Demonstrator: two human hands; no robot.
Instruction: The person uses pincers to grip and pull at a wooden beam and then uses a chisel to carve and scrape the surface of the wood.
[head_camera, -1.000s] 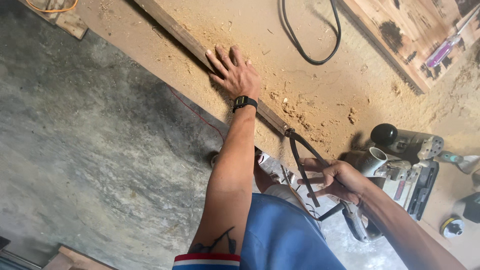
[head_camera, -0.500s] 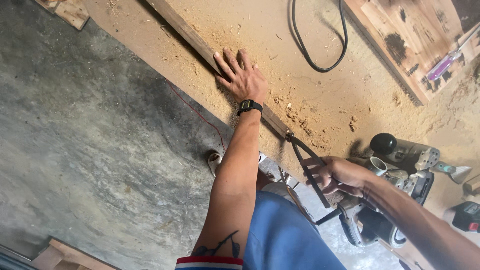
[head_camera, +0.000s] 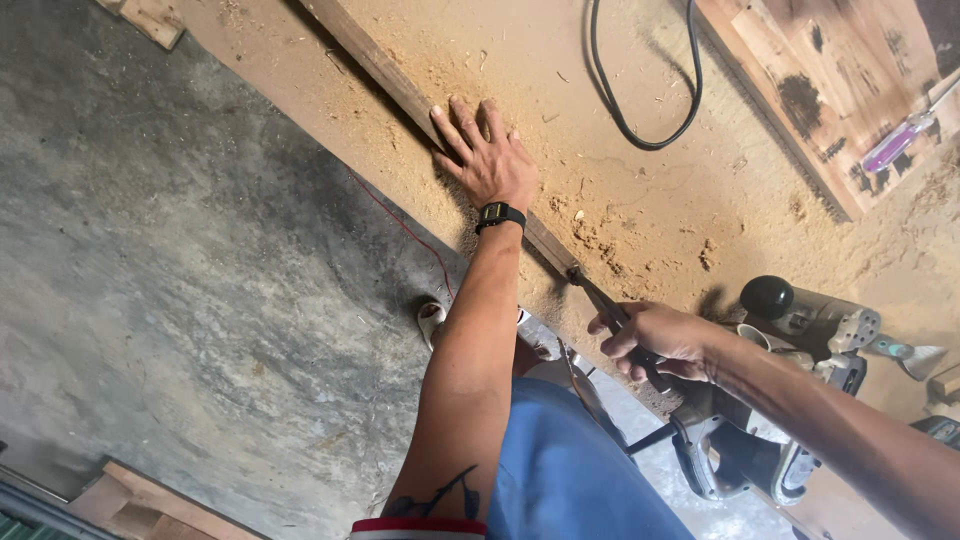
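Observation:
My left hand (head_camera: 487, 152), a black watch on its wrist, lies flat with fingers spread on a long narrow wooden strip (head_camera: 380, 72) that runs diagonally across a sawdust-covered plywood board (head_camera: 620, 210). My right hand (head_camera: 655, 338) is closed around the dark handles of a plier-like metal tool (head_camera: 600, 296), whose tip touches the strip just behind my left wrist.
A black cable (head_camera: 640, 100) loops on the board above. An electric power tool (head_camera: 790, 380) with a black knob sits right of my right hand. A stained wooden panel (head_camera: 830, 90) lies at the upper right. Grey concrete floor (head_camera: 170, 300) lies left, with wood offcuts (head_camera: 140, 500) at its lower edge.
My right hand has risen with the tool toward the strip, bringing its tip against the wood. My left hand stays pressed on the strip; the view shifted slightly.

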